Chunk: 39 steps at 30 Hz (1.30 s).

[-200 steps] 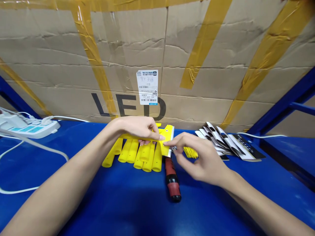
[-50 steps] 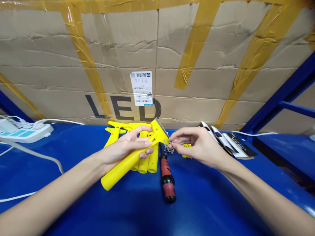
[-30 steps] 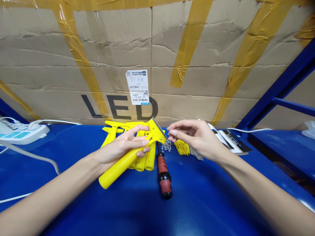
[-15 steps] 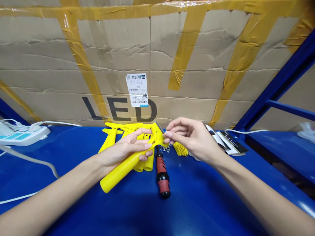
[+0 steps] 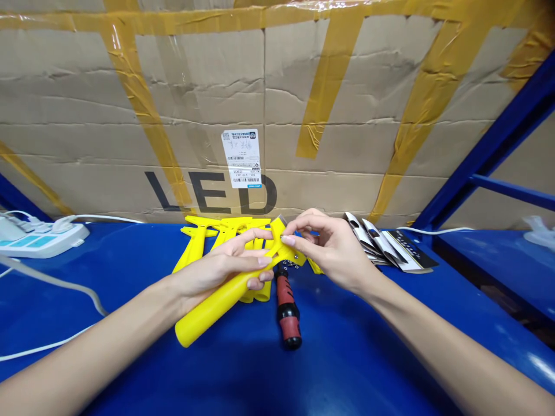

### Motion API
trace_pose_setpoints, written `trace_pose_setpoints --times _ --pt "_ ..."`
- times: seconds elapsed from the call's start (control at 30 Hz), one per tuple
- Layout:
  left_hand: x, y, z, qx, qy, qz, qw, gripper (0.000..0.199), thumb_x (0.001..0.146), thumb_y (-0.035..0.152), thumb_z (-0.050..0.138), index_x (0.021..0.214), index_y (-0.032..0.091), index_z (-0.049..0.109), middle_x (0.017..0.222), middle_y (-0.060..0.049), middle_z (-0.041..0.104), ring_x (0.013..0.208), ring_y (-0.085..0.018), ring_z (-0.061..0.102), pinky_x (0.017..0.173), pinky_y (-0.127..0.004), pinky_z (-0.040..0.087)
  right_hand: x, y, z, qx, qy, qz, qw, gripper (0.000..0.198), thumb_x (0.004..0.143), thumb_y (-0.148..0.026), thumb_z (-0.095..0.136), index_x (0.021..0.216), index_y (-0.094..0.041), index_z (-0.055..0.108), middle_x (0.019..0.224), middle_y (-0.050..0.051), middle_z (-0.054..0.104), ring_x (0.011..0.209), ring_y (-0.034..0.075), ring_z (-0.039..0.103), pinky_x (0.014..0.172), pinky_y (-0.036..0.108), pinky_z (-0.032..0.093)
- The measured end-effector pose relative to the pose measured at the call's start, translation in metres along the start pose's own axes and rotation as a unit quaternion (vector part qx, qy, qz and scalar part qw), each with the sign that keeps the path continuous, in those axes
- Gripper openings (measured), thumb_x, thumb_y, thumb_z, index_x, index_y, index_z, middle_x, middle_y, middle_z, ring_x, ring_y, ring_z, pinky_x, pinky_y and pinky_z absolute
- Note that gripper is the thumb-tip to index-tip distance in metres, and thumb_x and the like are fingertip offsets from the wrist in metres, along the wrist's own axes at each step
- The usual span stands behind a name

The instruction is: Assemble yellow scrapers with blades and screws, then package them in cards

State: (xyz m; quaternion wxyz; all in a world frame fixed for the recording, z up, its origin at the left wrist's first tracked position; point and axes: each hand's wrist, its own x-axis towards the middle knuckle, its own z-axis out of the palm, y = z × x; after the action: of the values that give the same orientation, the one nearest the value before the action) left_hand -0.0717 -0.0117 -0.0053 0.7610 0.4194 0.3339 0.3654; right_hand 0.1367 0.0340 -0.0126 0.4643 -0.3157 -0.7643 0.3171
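Yellow scraper [image 5: 223, 299] in left fingers [image 5: 249, 263] (right fingers [image 5: 303, 246] at its head)

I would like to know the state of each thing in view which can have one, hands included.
Yellow scraper, held at a tilt above the blue table
Left hand, closed around the scraper's handle
Right hand, fingertips at the scraper's head; grip on anything unclear
Red-and-black tool, lying on the table, not held
Other yellow pieces, lying in a pile
Cards, overlapping loosely
Power strip, plugs inserted
Cardboard box, taped
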Motion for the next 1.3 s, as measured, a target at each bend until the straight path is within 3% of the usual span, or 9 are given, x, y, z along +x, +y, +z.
trace_pose_setpoints --times 0.17,0.3,0.4,0.83,0.97,1.07,1.17,1.2,1.3 --pt "0.000 -0.001 -0.001 -0.001 -0.007 -0.003 1.000 0.036 0.092 0.009 0.062 0.120 0.021 0.044 0.072 0.001 0.055 0.058 -0.007 0.052 0.055 -0.017 0.039 0.000 0.003 -0.002 0.017 -0.007 -0.002 1.000 0.009 0.082 -0.025 0.077 0.085 -0.018 0.072 0.082 0.000 0.062 0.069 0.013 0.047 0.064 0.029 0.037" --pt "-0.002 -0.002 -0.002 0.026 -0.016 -0.002 1.000 0.033 0.093 0.012 0.062 0.120 0.021 0.044 0.072 0.001 0.054 0.057 -0.007 0.050 0.056 -0.018 0.039 0.001 0.005 -0.006 0.078 -0.005 0.045 0.996 0.031 0.071 -0.029 0.086 0.088 -0.019 0.062 0.085 -0.003 0.058 0.066 0.010 0.041 0.063 0.027 0.036" --pt "-0.003 -0.001 -0.002 0.044 -0.018 -0.005 0.999 0.034 0.092 0.013 0.063 0.120 0.021 0.045 0.073 0.002 0.053 0.059 -0.007 0.050 0.057 -0.019 0.039 0.001 0.005 -0.009 0.094 -0.029 0.085 0.991 0.035 0.070 -0.034 0.087 0.089 -0.019 0.063 0.087 -0.002 0.059 0.069 0.011 0.043 0.064 0.027 0.038" --pt "0.000 -0.006 -0.003 0.029 -0.019 -0.004 0.999 0.037 0.088 0.010 0.068 0.118 0.022 0.049 0.073 0.001 0.056 0.061 -0.009 0.053 0.056 -0.018 0.039 0.002 0.008 -0.011 0.022 -0.057 0.080 0.995 0.034 0.074 -0.044 0.083 0.092 -0.018 0.072 0.085 0.001 0.063 0.074 0.015 0.052 0.068 0.030 0.041" --pt "-0.002 -0.006 0.001 0.019 -0.008 0.002 1.000 0.038 0.089 0.013 0.068 0.121 0.023 0.050 0.072 0.002 0.054 0.059 -0.008 0.052 0.056 -0.019 0.040 0.002 0.008 -0.013 0.001 -0.035 0.116 0.993 0.044 0.069 -0.049 0.085 0.097 -0.019 0.070 0.086 0.001 0.061 0.074 0.015 0.053 0.067 0.030 0.043" --pt "-0.002 -0.005 0.002 0.005 0.004 0.009 1.000 0.042 0.088 0.011 0.069 0.124 0.023 0.050 0.073 0.001 0.056 0.059 -0.009 0.054 0.056 -0.018 0.042 0.004 0.005 -0.017 0.061 0.011 0.120 0.991 0.044 0.075 -0.053 0.079 0.101 -0.021 0.062 0.084 -0.001 0.059 0.070 0.014 0.052 0.062 0.028 0.041" --pt "0.001 -0.003 -0.003 -0.007 0.044 0.025 0.999 0.042 0.087 0.010 0.069 0.123 0.023 0.050 0.076 -0.001 0.060 0.060 -0.009 0.056 0.057 -0.017 0.044 0.003 0.000 -0.022 -0.002 0.041 0.112 0.993 0.032 0.084 -0.050 0.069 0.082 -0.022 0.052 0.071 -0.004 0.055 0.061 0.012 0.047 0.057 0.027 0.037" --pt "0.002 -0.002 -0.006 -0.014 0.058 0.031 0.998 0.042 0.087 0.010 0.069 0.122 0.023 0.050 0.077 -0.002 0.060 0.060 -0.008 0.057 0.058 -0.017 0.045 0.002 -0.002 -0.022 -0.072 0.017 0.115 0.991 0.032 0.085 -0.046 0.068 0.075 -0.022 0.049 0.065 -0.004 0.053 0.058 0.012 0.046 0.056 0.027 0.036" --pt "0.005 0.002 -0.015 -0.041 0.095 0.054 0.993 0.043 0.086 0.007 0.067 0.121 0.024 0.049 0.079 -0.003 0.063 0.056 -0.008 0.059 0.058 -0.017 0.048 -0.007 -0.010 -0.015 -0.211 -0.139 0.175 0.952 0.031 0.087 -0.042 0.065 0.071 -0.023 0.047 0.057 -0.004 0.055 0.053 0.013 0.046 0.051 0.028 0.030"
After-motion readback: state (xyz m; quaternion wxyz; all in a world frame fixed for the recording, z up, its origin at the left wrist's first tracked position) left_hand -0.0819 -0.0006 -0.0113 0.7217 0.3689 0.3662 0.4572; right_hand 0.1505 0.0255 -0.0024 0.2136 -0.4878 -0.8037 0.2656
